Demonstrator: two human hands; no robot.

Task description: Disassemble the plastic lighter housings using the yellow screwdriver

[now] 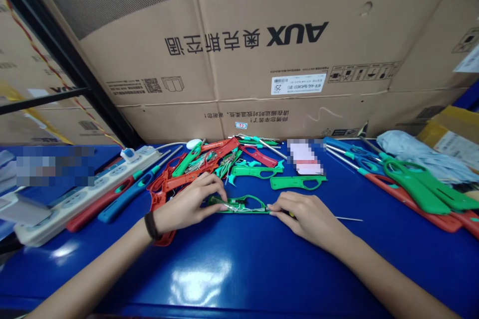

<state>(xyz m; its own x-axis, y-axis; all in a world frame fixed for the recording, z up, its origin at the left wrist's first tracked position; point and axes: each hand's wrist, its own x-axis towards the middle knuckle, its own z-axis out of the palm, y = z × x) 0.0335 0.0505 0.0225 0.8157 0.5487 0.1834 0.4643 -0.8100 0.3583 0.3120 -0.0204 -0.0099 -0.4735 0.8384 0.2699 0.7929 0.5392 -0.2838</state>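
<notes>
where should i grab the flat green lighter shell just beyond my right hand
Pinch the solid left end of the green lighter shell, coming straight down from above with your right hand. The shell lies flat on the blue table, and that end looks the easiest to hold because the oval cutout breaks up the other end.

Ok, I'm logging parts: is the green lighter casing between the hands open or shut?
Open: the green lighter casing shows its wires uncovered, between the left hand and right hand.
</notes>
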